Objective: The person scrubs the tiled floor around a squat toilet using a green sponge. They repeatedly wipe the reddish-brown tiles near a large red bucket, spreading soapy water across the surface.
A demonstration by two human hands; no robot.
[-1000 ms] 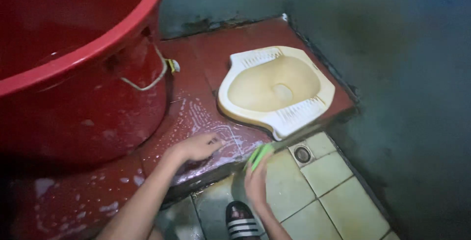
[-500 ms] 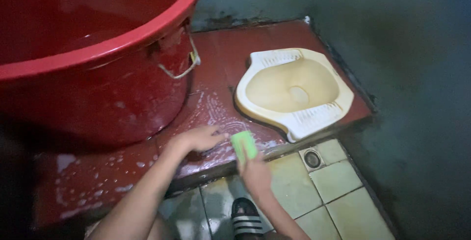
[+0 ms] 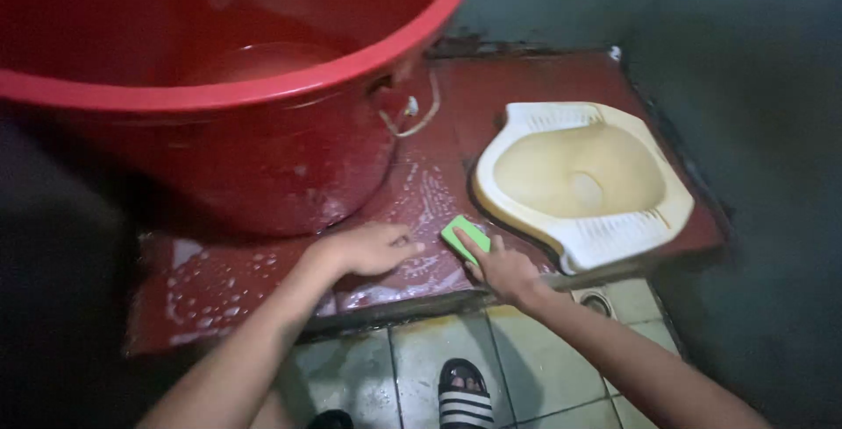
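My right hand (image 3: 502, 268) grips a green sponge (image 3: 462, 236) and presses it on the soapy red tiled step (image 3: 228, 284), just left of the cream squat toilet pan (image 3: 586, 179). My left hand (image 3: 368, 249) rests flat on the same wet step beside the sponge, fingers together and holding nothing. White suds streak the red tiles around both hands.
A large red tub (image 3: 228, 87) with water in it stands on the step at the left, a wire handle at its side. Below the step lie pale floor tiles (image 3: 517, 359) with a round drain (image 3: 597, 303). My striped sandal (image 3: 463, 394) is at the bottom. Dark walls close in on the right.
My right hand has carried the sponge up from the step's edge onto the red tiles by the pan. The view has shifted left, showing more of the tub. The left hand stays put.
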